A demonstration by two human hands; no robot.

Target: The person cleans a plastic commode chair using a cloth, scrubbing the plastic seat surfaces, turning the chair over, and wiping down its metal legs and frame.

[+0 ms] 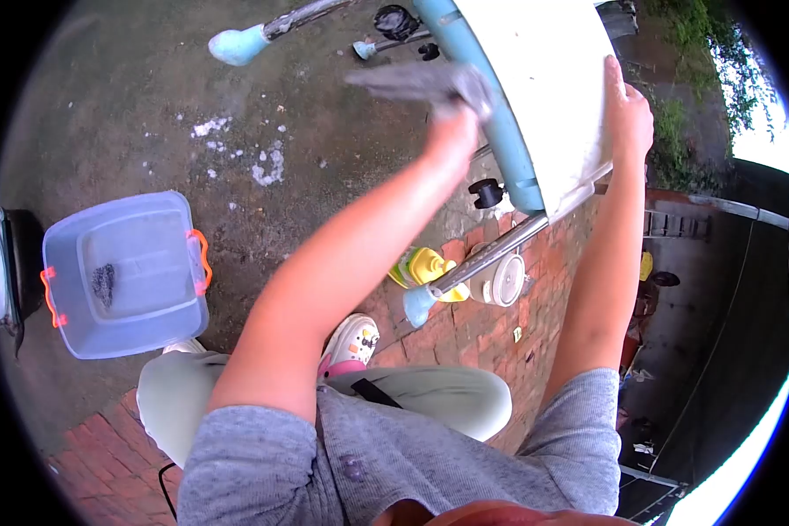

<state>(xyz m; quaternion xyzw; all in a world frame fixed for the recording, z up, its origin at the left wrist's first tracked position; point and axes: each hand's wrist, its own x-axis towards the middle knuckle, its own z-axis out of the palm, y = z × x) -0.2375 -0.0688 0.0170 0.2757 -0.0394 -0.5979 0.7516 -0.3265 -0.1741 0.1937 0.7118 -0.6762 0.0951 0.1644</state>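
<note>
My left hand [454,123], blurred by motion, is closed on a grey cloth [421,85] beside the blue rim [491,105] of a white board [543,88]. My right hand [629,114] grips the board's far right edge, with one finger lying along it. The board stands tilted on metal legs [500,245] with light-blue feet, and a black knob [486,193] sits near its lower corner.
A clear plastic bin [136,329] with orange handles holds a dark scrubber [103,285]. Beside it is a black container [24,263]. A yellow bottle [425,263] and a lidded tub [504,279] stand on the bricks near one leg. White foam spots the concrete.
</note>
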